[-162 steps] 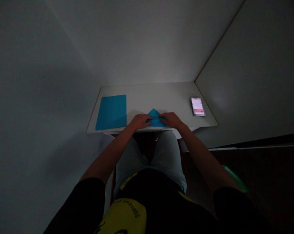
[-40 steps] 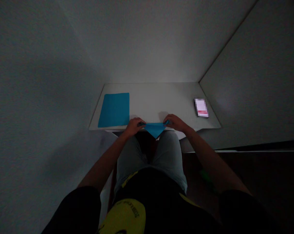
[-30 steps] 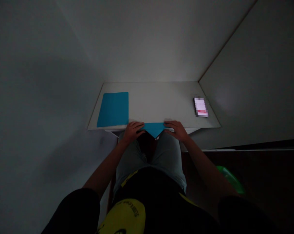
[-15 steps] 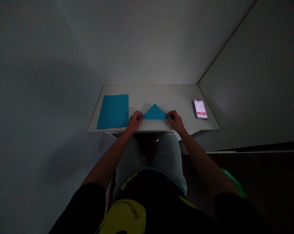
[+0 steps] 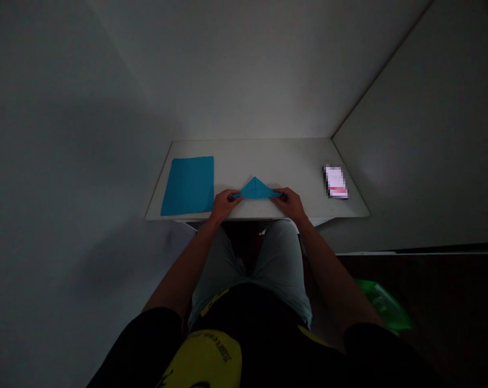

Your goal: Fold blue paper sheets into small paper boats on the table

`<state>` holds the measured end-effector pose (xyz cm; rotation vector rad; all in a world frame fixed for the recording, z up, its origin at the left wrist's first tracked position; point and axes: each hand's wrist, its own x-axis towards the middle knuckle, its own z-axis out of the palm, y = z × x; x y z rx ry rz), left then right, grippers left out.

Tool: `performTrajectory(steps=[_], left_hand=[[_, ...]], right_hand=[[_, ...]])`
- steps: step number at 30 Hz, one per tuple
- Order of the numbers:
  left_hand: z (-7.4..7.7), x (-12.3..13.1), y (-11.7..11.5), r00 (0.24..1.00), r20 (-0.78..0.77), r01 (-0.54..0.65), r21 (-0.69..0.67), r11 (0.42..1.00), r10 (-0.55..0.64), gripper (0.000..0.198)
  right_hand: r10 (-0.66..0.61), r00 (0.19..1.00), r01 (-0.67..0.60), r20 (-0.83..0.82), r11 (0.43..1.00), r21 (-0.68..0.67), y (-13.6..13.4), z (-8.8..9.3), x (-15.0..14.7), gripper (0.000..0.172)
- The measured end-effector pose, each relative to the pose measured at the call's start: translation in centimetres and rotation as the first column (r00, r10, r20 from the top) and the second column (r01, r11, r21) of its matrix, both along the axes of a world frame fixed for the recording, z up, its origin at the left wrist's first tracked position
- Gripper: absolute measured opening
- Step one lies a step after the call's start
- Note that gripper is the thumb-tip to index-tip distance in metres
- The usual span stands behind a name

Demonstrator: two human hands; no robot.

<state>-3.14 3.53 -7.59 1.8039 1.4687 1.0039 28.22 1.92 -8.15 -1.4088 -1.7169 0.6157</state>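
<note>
A blue sheet of paper folded into a low triangle (image 5: 255, 188) is held near the table's front edge, its peak pointing away from me. My left hand (image 5: 226, 205) pinches its left corner between thumb and fingers. At the opposite corner, my right hand (image 5: 290, 202) grips the paper the same way. Crease lines show on the face of the paper, and its lower edge bows slightly. To the left of my left hand lies a flat stack or sheet of blue paper (image 5: 188, 186).
The white table (image 5: 236, 156) stands against walls at the back and right. A phone with a blurred, lit screen (image 5: 336, 181) lies on its right side. On the dark floor at the lower right is a green plastic-looking thing (image 5: 385, 307).
Both hands have moved slightly closer together. The folded paper has gone from flat to a little bowed, with its peak lower. More of the green thing shows.
</note>
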Motion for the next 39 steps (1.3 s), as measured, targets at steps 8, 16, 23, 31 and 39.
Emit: performTrajectory(steps=[8,16,23,31,39], left_hand=[[0.2,-0.5,-0.1,0.999,0.033,0.005,-0.021,1.0,-0.005,0.031],[0.7,-0.2,-0.2,0.999,-0.021,-0.029,-0.023,0.999,0.029,0.032],[0.7,0.3,-0.6,0.988,-0.149,-0.02,0.041,0.999,0.026,0.02],[0.7,0.6,-0.6,0.985,-0.168,0.045,0.095,0.994,-0.029,0.013],[0.9,0.5,-1.2,0.958,-0.222,0.211,0.112,0.971,-0.183,0.015]], right_hand=[[0.015,1.0,-0.015,0.004,1.0,-0.008,0.1,0.0,-0.3,0.057],[0.007,0.999,-0.005,0.038,0.999,-0.031,-0.1,0.2,-0.6,0.054],[-0.038,0.999,0.04,0.026,0.996,-0.081,-0.7,0.4,-2.1,0.055],[-0.152,0.986,0.147,-0.067,0.987,-0.068,0.0,-0.8,-3.4,0.071],[-0.241,0.965,0.24,-0.106,0.971,-0.022,3.7,-2.5,-7.4,0.06]])
